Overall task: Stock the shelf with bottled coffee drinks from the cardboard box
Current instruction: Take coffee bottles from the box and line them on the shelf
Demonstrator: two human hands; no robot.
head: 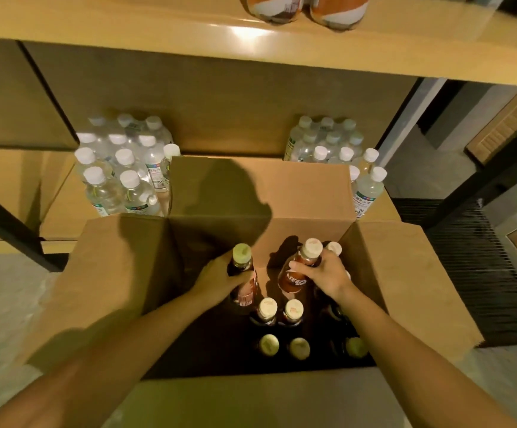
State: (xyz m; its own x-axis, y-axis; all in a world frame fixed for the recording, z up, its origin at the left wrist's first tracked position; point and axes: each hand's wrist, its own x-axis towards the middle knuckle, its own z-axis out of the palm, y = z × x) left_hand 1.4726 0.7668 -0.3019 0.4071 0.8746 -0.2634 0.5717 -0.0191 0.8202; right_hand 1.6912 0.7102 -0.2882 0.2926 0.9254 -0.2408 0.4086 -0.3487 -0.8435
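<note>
A cardboard box (pixel 121 261) stands open on a pale grey floor (pixel 1 304), pushed up against a wooden shelf (pixel 62 208) with a black metal frame. A dark ribbed mat (pixel 479 273) lies to the right. An upper shelf board (pixel 158 26) runs across the top of the view.

Both arms reach into the box. The left grip (pixel 220 278) is wrapped round the shoulder of one coffee bottle (pixel 246 287), and the right grip (pixel 325 274) grasps the neck of a second coffee bottle (pixel 292 278), which leans left. Both bottles are inside the box, near its far wall.

At least eight caps can be counted in the box: the two bottles in hand, one (pixel 333 248) just behind the right grip, two pale caps (pixel 267 305) side by side in the middle, and three dimmer ones (pixel 299 348) in shadow along the near side.

On the lower shelf, behind the box, stand two clusters of clear water bottles, about eleven white caps in the left cluster (pixel 124 168) and about eleven in the right cluster (pixel 333 143). Two orange-and-white bottles (pixel 339 10) sit on the upper board.

The letters "NES" show in white on the red-brown label of the right-hand bottle. The print on the water labels is too small to read.
</note>
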